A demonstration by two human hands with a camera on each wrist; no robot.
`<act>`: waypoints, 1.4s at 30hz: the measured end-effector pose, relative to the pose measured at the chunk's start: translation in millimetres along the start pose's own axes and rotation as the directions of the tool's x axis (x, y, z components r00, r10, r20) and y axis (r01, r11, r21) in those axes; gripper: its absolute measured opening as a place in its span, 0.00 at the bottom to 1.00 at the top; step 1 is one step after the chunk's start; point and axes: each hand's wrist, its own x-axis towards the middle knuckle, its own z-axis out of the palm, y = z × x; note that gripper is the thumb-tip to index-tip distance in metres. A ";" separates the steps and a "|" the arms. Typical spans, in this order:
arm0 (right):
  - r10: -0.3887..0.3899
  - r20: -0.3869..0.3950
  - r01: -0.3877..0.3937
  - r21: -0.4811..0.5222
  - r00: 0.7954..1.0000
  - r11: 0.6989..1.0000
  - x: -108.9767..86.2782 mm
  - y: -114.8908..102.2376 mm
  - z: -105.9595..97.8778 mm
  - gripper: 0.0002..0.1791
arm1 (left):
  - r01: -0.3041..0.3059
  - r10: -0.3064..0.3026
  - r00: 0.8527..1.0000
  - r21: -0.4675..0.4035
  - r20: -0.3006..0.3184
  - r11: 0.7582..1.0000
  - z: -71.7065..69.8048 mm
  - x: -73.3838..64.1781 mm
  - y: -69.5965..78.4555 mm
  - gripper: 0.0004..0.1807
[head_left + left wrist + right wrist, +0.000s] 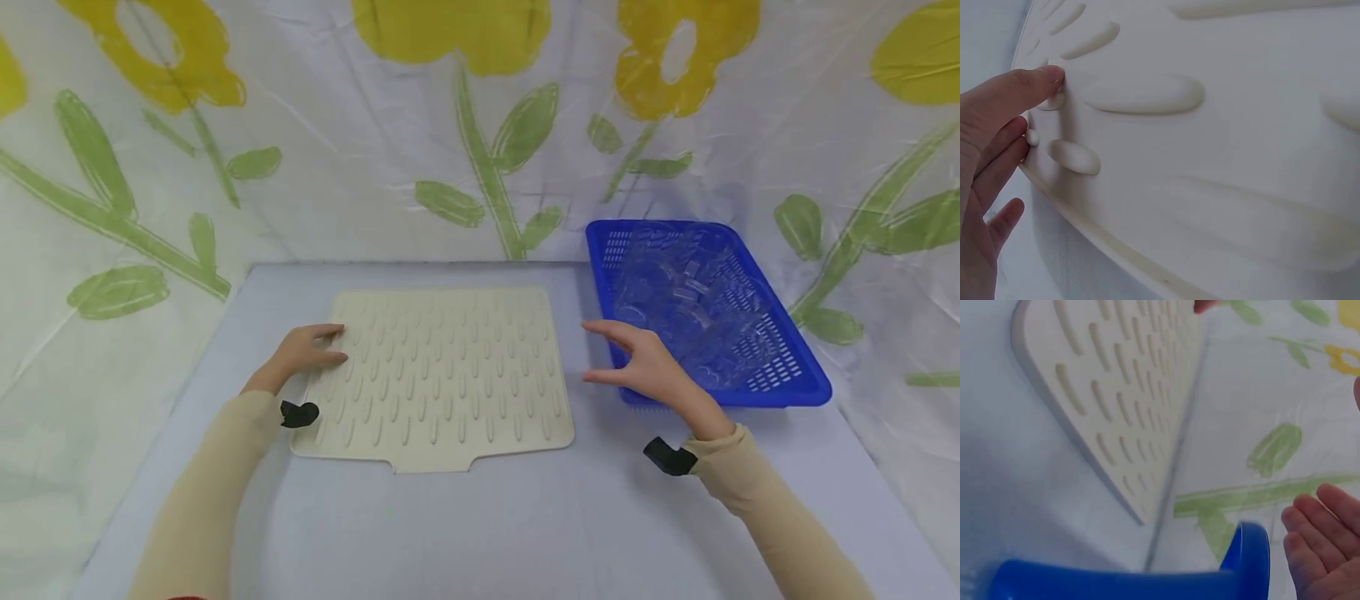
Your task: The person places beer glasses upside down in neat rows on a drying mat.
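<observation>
A cream drying mat [442,367] with rows of raised ridges and a tab at its near edge lies on the table. My left hand [303,350] is at the mat's left edge, thumb and fingers apart. In the left wrist view its fingertips [1054,72] come up to the mat's edge; whether they press on it is hard to tell. My right hand [645,362] is held beside the blue basket [813,387], thumb and fingers spread with nothing between them. Several clear, see-through items [690,300] lie in the basket, their kind hard to make out.
The table [510,525] has a pale cover. Behind it hangs a white sheet [322,183] with yellow flowers and green leaves, and it also runs along both sides. The basket stands at the table's back right, close to the sheet.
</observation>
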 end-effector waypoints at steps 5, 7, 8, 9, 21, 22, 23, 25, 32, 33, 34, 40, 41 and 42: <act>0.020 -0.064 -0.021 -0.015 0.998 1.000 -10.3 3.1 -17.2 0.37 | 0.031 -0.031 0.999 -0.030 0.009 0.999 -1.3 1.4 0.1 0.37; 0.041 -0.082 -0.042 -0.015 0.996 0.999 -17.0 4.1 -25.5 0.38 | 0.046 -0.045 0.999 -0.045 0.022 0.998 0.2 0.6 -0.2 0.38; 0.052 -0.090 -0.054 -0.016 0.995 0.998 -20.3 4.9 -29.9 0.38 | 0.053 -0.052 0.998 -0.053 0.030 0.997 1.0 0.1 -0.5 0.38; 0.063 -0.101 -0.066 -0.022 0.993 0.998 -23.6 5.6 -34.6 0.38 | 0.058 -0.056 0.998 -0.058 0.033 0.997 1.8 -0.4 -0.8 0.38; 0.211 -0.181 -0.237 -0.137 0.961 0.962 -38.1 25.3 -74.6 0.43 | 0.036 -0.036 0.999 -0.075 0.004 0.997 5.8 -1.4 -0.7 0.36; 0.225 -0.181 -0.252 -0.146 0.958 0.957 -38.0 26.5 -76.3 0.43 | 0.034 -0.034 0.999 -0.075 0.001 0.997 5.5 -1.7 -0.4 0.37; 0.232 -0.178 -0.259 -0.154 0.956 0.953 -38.1 27.8 -78.1 0.44 | 0.033 -0.033 0.999 -0.076 -0.002 0.997 5.2 -1.9 -0.2 0.37; 0.246 -0.172 -0.275 -0.168 0.954 0.947 -38.4 30.9 -81.2 0.47 | 0.031 -0.031 1.000 -0.074 -0.003 0.997 4.0 -2.3 0.2 0.37; 0.266 -0.168 -0.298 -0.203 0.949 0.933 -43.5 40.5 -85.8 0.50 | 0.034 -0.035 0.999 -0.084 -0.003 0.996 2.4 -2.8 1.0 0.38; 0.271 -0.168 -0.302 -0.207 0.948 0.930 -44.2 40.8 -86.3 0.50 | 0.032 -0.032 0.999 -0.086 -0.006 0.996 2.5 -2.8 0.9 0.38; 0.277 -0.168 -0.309 -0.211 0.946 0.927 -44.9 41.2 -86.7 0.51 | 0.030 -0.031 0.999 -0.085 -0.008 0.996 2.4 -2.9 1.3 0.38; 0.300 -0.163 -0.336 -0.292 0.940 0.896 -42.5 43.1 -85.3 0.52 | 0.032 -0.033 0.999 -0.083 -0.013 0.996 3.0 -3.7 2.8 0.37; 0.299 -0.165 -0.337 -0.306 0.940 0.890 -41.7 43.3 -84.4 0.52 | 0.031 -0.032 0.999 -0.084 -0.014 0.996 3.3 -3.7 3.1 0.37; 0.299 -0.168 -0.339 -0.317 0.939 0.886 -41.1 43.4 -83.5 0.52 | 0.032 -0.034 0.999 -0.090 -0.015 0.995 3.6 -3.7 3.4 0.37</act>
